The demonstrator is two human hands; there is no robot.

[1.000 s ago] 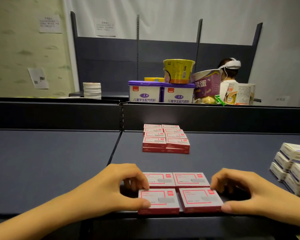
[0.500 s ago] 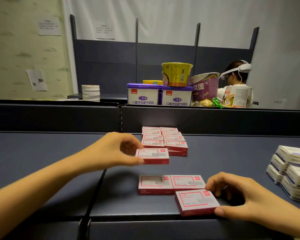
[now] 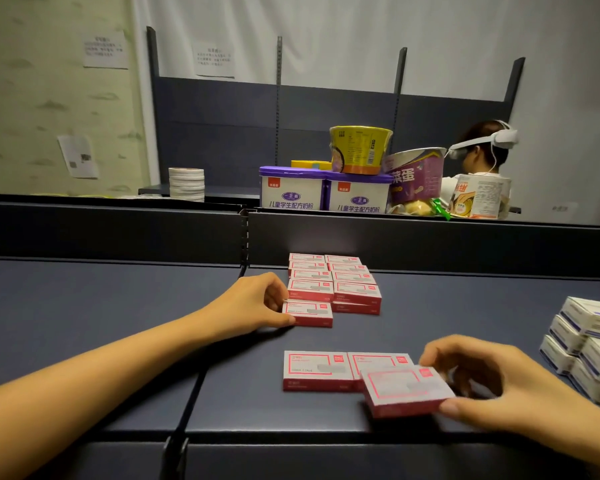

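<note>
Left grip (image 3: 253, 304): closed on the left short end of a small red box (image 3: 309, 311), thumb on its near side, fingers curled behind it. This box lies flat on the shelf (image 3: 101, 323), long axis running left to right, directly on the near side of the left column of the box stack (image 3: 340, 280); whether it touches the stack cannot be told.

Near the shelf's front edge, two more boxes of the same kind (image 3: 317, 368) lie flat side by side, long sides left to right.

Right grip (image 3: 492, 386): closed on a fourth red box (image 3: 407, 389), thumb on its near right corner, fingers over the far edge. The box is tilted and overlaps the right one of the pair.

Judgement: the stack lies far and slightly left of the right grip, well apart; the left grip is the nearer to it.

The boxes are flat, rectangular, white-topped with a red border and red sides. A pile of white boxes (image 3: 589, 344) stands at the right
</note>
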